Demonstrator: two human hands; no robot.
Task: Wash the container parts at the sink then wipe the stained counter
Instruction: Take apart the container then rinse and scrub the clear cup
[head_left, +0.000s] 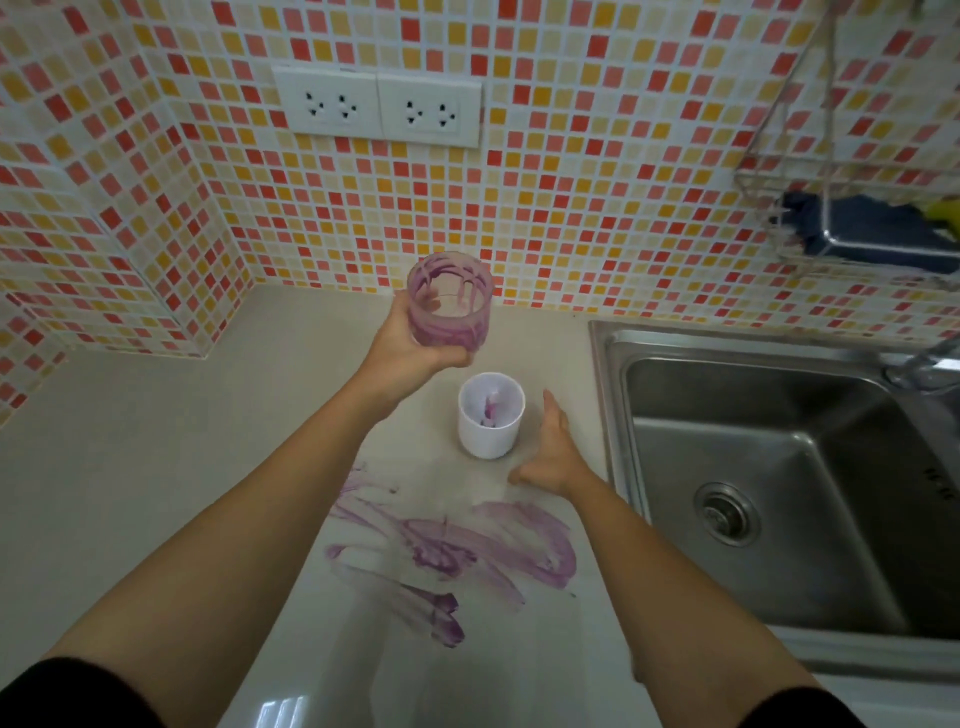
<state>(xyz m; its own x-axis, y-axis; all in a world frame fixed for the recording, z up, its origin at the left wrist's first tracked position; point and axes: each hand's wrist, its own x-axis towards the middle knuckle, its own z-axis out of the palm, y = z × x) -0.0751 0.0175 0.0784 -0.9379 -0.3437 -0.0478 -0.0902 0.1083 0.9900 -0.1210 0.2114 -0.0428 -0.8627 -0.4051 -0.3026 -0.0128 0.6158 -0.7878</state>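
My left hand (410, 345) grips a clear container (450, 300) smeared with purple residue and holds it above the back of the counter. A white cup-shaped part (491, 415) with a purple-stained piece inside stands upright on the counter. My right hand (553, 447) hovers just right of the white part, fingers straight and open, apart from it. Purple smears (457, 545) cover the beige counter (156, 467) in front of the white part.
A stainless steel sink (779, 467) with a drain lies to the right, a faucet (924, 364) at its far edge. A wire rack (857, 228) holding a dark cloth hangs on the mosaic wall. Two white power sockets (376, 106) sit on the wall above.
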